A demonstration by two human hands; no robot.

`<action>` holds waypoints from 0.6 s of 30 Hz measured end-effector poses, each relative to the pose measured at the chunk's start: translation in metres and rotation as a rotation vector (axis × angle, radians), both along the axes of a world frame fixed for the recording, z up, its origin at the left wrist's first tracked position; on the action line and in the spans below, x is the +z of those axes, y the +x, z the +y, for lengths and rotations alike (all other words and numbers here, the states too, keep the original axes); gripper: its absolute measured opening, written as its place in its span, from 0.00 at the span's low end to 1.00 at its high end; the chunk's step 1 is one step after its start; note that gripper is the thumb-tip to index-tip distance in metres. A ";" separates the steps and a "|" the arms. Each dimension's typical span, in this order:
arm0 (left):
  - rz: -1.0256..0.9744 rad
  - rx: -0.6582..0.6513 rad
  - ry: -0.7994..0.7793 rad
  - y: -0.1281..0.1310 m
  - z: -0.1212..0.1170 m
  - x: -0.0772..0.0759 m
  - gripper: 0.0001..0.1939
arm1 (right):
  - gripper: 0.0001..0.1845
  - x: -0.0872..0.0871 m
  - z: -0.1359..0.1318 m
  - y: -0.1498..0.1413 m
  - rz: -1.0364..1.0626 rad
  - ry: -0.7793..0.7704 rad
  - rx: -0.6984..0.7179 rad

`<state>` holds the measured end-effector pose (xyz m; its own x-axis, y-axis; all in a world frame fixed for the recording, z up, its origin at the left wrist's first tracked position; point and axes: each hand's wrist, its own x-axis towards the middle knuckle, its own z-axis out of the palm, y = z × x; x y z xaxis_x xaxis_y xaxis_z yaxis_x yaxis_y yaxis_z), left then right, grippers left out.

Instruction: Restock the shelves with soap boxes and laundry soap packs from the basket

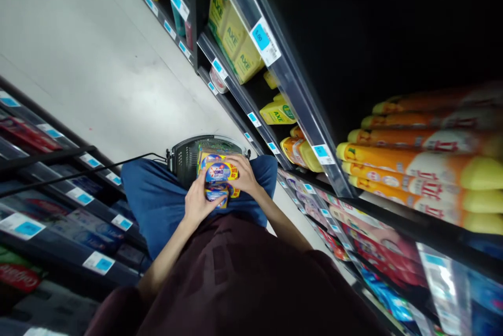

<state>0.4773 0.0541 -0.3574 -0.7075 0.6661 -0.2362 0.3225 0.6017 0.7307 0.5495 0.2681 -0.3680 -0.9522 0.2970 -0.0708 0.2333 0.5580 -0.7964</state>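
Low in front of me, between my bent knees, are several blue-and-yellow OMO laundry soap packs, stacked close together. My left hand grips them from the left, its thumb across the lower pack and its fingers up along the side. My right hand is curled around the upper pack from the right, fingers over its top. A dark shopping basket with slotted walls stands just beyond the packs, partly hidden by them and my hands. Its thin black handle reaches out to the left.
Shelves line both sides of the narrow aisle. At right are orange-and-yellow bottles and, farther off, yellow AXE bottles. Toothpaste boxes fill the left shelf. Pale floor stretches ahead between the shelf edges.
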 end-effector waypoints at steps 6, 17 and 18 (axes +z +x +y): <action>-0.059 -0.077 -0.070 -0.011 0.010 0.017 0.56 | 0.33 0.035 -0.002 -0.020 -0.306 0.100 0.145; -0.127 -0.410 -0.367 -0.049 -0.021 0.113 0.41 | 0.32 0.144 -0.002 -0.031 -0.496 0.156 -0.025; -0.144 -0.421 -0.364 -0.052 -0.032 0.125 0.40 | 0.32 0.158 -0.004 -0.024 -0.485 0.156 -0.086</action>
<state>0.4257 0.0217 -0.2325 -0.3426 0.7413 -0.5771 0.5013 0.6637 0.5551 0.5253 0.2642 -0.2102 -0.7926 0.4154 -0.4463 0.6053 0.6241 -0.4941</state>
